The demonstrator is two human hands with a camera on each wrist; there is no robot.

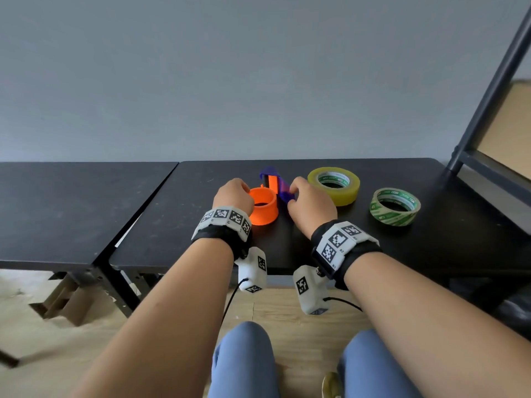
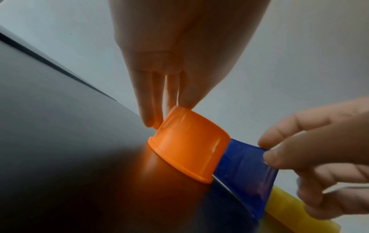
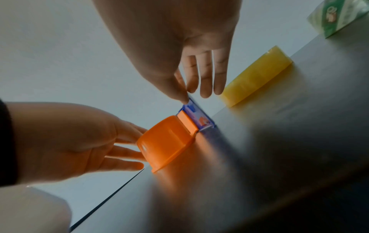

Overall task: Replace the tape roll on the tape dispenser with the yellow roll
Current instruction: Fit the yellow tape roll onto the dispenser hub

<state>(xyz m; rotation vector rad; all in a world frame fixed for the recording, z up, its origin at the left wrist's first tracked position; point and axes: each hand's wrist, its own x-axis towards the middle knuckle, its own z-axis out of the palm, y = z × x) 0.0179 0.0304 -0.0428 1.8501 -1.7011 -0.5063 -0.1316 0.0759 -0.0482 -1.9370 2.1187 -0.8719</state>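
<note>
The tape dispenser lies on the black table [image 1: 344,248], with no roll on its orange drum [image 1: 263,206] [image 2: 189,141] [image 3: 165,141]. Its blue translucent body [image 1: 283,189] [image 2: 245,170] [image 3: 196,116] sticks out to the right. My left hand [image 1: 232,193] [image 2: 167,113] [image 3: 137,149] holds the drum's left rim with thumb and fingertips. My right hand [image 1: 298,193] [image 2: 265,149] [image 3: 187,96] pinches the blue body between thumb and forefinger. The yellow roll [image 1: 344,196] [image 2: 289,209] [image 3: 257,75] lies flat just right of my right hand.
A green-printed tape roll [image 1: 393,218] [image 3: 339,17] lies flat nearer the right edge. A second black table [image 1: 71,211] adjoins on the left with a narrow gap. A dark metal shelf frame [image 1: 488,96] rises at the far right corner.
</note>
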